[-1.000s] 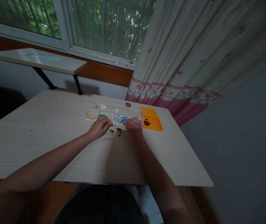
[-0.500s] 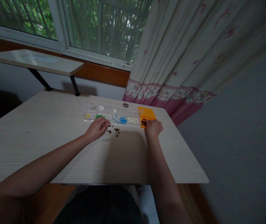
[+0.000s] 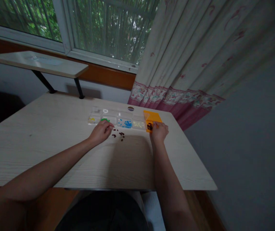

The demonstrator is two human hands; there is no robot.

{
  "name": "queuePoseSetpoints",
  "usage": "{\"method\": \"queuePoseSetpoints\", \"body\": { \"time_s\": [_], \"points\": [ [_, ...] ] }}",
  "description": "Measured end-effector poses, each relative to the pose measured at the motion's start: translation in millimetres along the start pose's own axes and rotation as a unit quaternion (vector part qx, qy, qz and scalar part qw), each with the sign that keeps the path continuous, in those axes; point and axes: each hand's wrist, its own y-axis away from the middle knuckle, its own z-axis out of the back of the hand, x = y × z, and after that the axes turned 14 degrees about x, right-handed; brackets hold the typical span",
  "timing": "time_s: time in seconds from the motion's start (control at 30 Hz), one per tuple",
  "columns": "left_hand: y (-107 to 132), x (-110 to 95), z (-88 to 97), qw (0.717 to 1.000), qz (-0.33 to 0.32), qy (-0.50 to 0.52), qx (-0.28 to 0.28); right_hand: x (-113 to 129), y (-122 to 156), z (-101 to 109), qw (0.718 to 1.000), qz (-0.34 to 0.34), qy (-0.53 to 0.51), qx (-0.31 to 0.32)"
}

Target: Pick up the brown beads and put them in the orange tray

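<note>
Several small dark beads (image 3: pixel 119 135) lie loose on the pale wooden table (image 3: pixel 55 141). My left hand (image 3: pixel 102 131) rests beside them with its fingers curled in a pinch; what it holds is too small to see. My right hand (image 3: pixel 160 130) sits at the near edge of an orange tray (image 3: pixel 152 117) that has dark beads in it, fingers pinched together over the beads. A clear compartment box (image 3: pixel 114 118) behind the loose beads holds yellow, green, blue and pale beads in separate cells.
A small round dark object (image 3: pixel 130 108) lies behind the box. A narrow side table (image 3: pixel 38 63) stands at the back left under the window. A patterned curtain (image 3: pixel 183 64) hangs at the right, near the table's far right corner.
My right hand moved from the loose dark beads rightward to the orange tray. My left hand stayed by the beads.
</note>
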Motion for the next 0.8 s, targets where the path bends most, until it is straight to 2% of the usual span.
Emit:
{"method": "queuePoseSetpoints", "body": {
  "time_s": [0.1, 0.2, 0.33, 0.43, 0.63, 0.8],
  "points": [
    [0, 0, -0.2, 1.000, 0.009, -0.009, 0.018, 13, 4, -4, 0.998, 0.057, -0.031, 0.000],
    [0, 0, -0.3, 0.999, 0.007, -0.030, 0.036, 34, 15, -12, 0.992, 0.123, -0.030, 0.031],
    [-1, 0, -1.2, 0.997, 0.001, -0.053, 0.048, 65, 36, -25, 0.970, 0.227, -0.024, 0.082],
    [-2, -1, -1.8, 0.997, 0.003, -0.066, 0.051, 80, 50, -33, 0.953, 0.283, -0.032, 0.100],
    [-3, -5, -0.7, 0.997, 0.008, -0.057, 0.058, 83, 57, -44, 0.936, 0.328, -0.025, 0.122],
    [-4, -7, -1.2, 0.995, 0.020, -0.062, 0.069, 84, 58, -45, 0.926, 0.348, -0.019, 0.143]
  ]
}}
